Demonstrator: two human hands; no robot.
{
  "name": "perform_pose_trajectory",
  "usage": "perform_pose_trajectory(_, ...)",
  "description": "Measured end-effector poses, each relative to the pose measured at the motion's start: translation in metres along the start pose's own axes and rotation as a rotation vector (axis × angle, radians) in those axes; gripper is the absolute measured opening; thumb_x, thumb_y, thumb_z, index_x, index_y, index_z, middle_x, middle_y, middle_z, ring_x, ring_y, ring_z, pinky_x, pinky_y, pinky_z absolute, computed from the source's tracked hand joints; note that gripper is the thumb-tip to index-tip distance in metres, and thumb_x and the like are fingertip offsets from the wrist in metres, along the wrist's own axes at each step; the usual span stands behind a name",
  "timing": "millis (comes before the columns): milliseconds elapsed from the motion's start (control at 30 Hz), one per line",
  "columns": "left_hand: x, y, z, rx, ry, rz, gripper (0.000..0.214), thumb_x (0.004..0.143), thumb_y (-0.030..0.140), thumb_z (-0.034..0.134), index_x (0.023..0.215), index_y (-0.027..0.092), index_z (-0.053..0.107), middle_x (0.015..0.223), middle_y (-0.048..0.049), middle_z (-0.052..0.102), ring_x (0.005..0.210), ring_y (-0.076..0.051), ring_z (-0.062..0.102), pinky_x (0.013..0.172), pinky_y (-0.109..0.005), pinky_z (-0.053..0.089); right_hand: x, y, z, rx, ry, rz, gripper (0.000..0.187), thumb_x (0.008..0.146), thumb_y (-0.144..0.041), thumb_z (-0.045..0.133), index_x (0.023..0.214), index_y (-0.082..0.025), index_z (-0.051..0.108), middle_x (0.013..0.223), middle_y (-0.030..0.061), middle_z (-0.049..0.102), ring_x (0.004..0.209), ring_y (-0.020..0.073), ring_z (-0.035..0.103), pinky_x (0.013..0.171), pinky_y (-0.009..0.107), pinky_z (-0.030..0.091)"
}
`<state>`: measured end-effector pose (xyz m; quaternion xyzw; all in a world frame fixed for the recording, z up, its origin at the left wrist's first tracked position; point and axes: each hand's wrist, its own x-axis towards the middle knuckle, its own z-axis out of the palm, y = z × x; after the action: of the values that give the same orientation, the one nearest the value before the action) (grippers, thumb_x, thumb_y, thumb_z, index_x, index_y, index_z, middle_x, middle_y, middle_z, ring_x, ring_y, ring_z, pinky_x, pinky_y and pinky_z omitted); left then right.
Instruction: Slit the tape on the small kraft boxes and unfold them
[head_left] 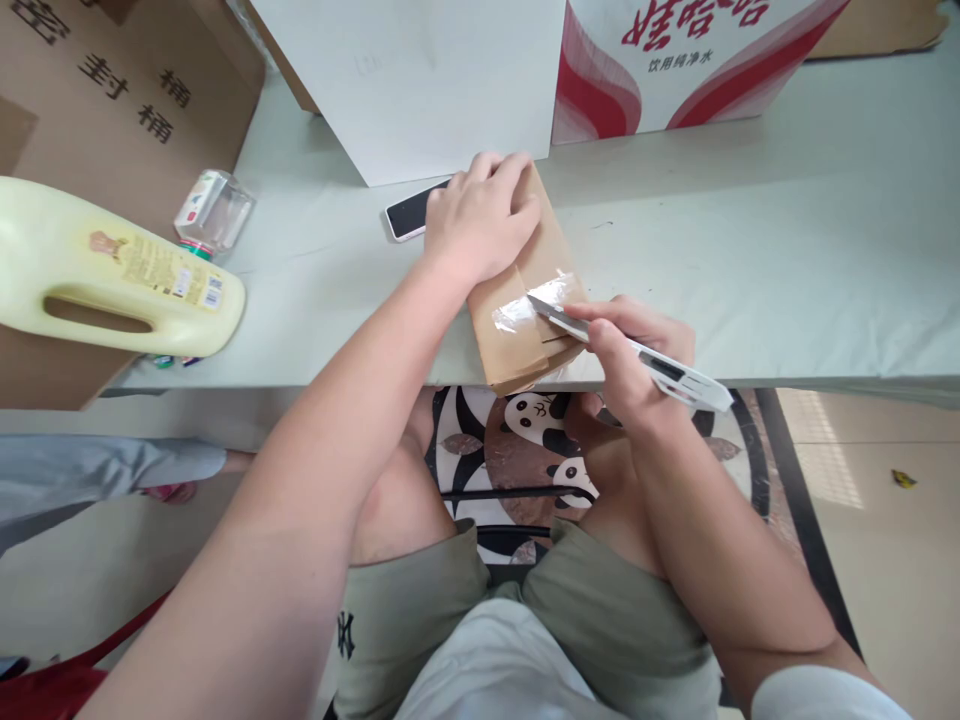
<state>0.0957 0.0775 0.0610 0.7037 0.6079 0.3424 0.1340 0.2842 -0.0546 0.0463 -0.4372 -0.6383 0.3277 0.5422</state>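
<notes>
A small brown cardboard box (517,345) lies on the table at its front edge, with clear tape (514,315) across its top. My left hand (480,215) grips the far part of the box, fingers curled over its far end. In my right hand (637,345) is a white box cutter (679,378), held like a pen. Its blade (546,308) points left, and the tip rests at the tape near the seam between the flaps. Partly behind my left hand lies a phone (411,215) with a dark screen.
A white box (442,90) and a red-and-white printed carton (675,80) stand at the back. On the left are a large brown carton (150,60), a yellow jug (112,270) and a clear bottle (221,212). The table edge (825,385) runs above my legs.
</notes>
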Motion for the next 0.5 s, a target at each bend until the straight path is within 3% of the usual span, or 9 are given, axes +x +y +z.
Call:
perform_pose_trajectory(167,-0.002,0.006,-0.005,0.017,-0.028,-0.003,0.025,0.079,0.035,0.07,0.104,0.035,0.073,0.12,-0.007,0.07,0.112,-0.041,0.057,0.102,-0.054,0.039,-0.006,0.011,-0.002,0.148,0.09,-0.035,0.027,0.09,-0.029,0.055,0.078,-0.024,0.079,0.059,0.0007,0.06,0.058,0.0143,0.058,0.058,0.032,0.043)
perform_pose_trajectory(267,-0.002,0.008,-0.006,0.004,-0.034,-0.04,0.027,0.078,0.032,0.07,0.105,0.036,0.073,0.122,-0.0064,0.069,0.116,-0.041,0.056,0.104,-0.055,0.038,-0.001,0.021,-0.006,0.322,0.255,-0.023,0.034,0.093,-0.042,0.051,0.072,-0.026,0.073,0.053,-0.001,0.047,0.046,0.0119,0.043,0.046,0.029,0.032)
perform_pose_trajectory(333,-0.001,0.007,-0.007,-0.058,-0.016,-0.05,0.032,0.074,0.028,0.074,0.104,0.037,0.072,0.123,-0.0058,0.067,0.119,-0.04,0.055,0.104,-0.053,0.039,0.006,0.027,-0.011,0.391,0.41,0.097,0.048,0.098,-0.056,0.037,0.077,-0.027,0.069,0.051,-0.003,0.037,0.041,0.0114,0.033,0.041,0.028,0.023)
perform_pose_trajectory(433,-0.004,0.003,-0.011,-0.168,0.058,-0.023,0.036,0.069,0.022,0.076,0.102,0.035,0.069,0.122,-0.0052,0.066,0.118,-0.037,0.056,0.102,-0.05,0.044,0.014,0.037,-0.016,0.187,0.492,0.293,0.049,0.099,-0.066,0.033,0.094,-0.027,0.063,0.055,-0.0046,0.039,0.042,0.0121,0.036,0.04,0.027,0.023)
perform_pose_trajectory(500,-0.007,0.0,-0.017,-0.21,0.119,0.006,0.033,0.069,0.018,0.075,0.096,0.034,0.066,0.116,-0.0051,0.066,0.116,-0.034,0.057,0.101,-0.047,0.046,0.017,0.044,-0.016,-0.089,0.347,0.333,0.033,0.095,-0.058,0.05,0.1,-0.027,0.061,0.062,-0.0029,0.05,0.048,0.0134,0.046,0.044,0.027,0.033)
